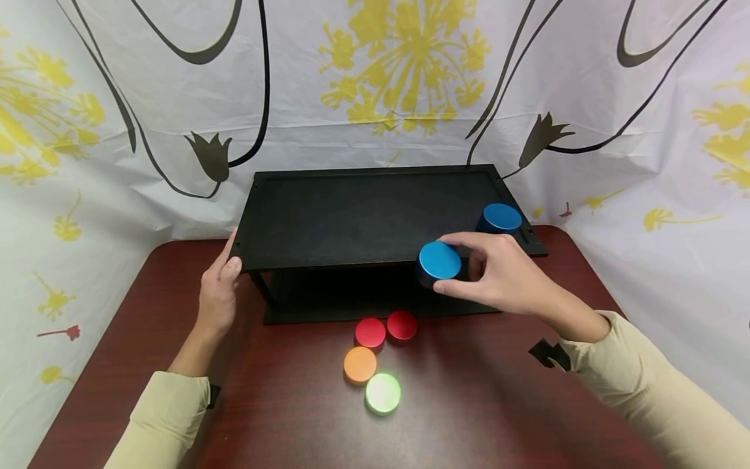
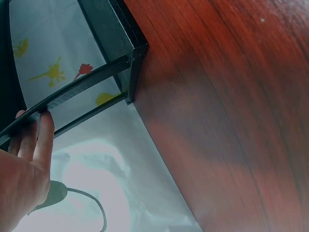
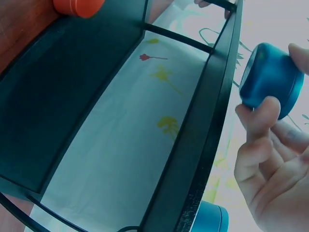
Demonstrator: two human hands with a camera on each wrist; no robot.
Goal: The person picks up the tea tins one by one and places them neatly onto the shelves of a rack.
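Note:
Between its thumb and fingers my right hand (image 1: pixel 506 273) pinches a blue round tin (image 1: pixel 439 260), held by the front edge of a black two-tier shelf (image 1: pixel 363 215). In the right wrist view the same blue tin (image 3: pixel 270 79) appears apart from the shelf's top board. A second blue tin (image 1: pixel 500 218) stands on the right end of that board. My left hand (image 1: pixel 219 293) grips the board's left edge, thumb on the upper side; the left wrist view shows its fingers (image 2: pixel 44 140) against the rim.
Before the shelf, two red tins (image 1: pixel 370 333), an orange tin (image 1: pixel 360 365) and a light green tin (image 1: pixel 383 393) lie on the dark red wooden table (image 1: pixel 281 404). A white patterned cloth (image 1: pixel 375 85) hangs behind and along both sides.

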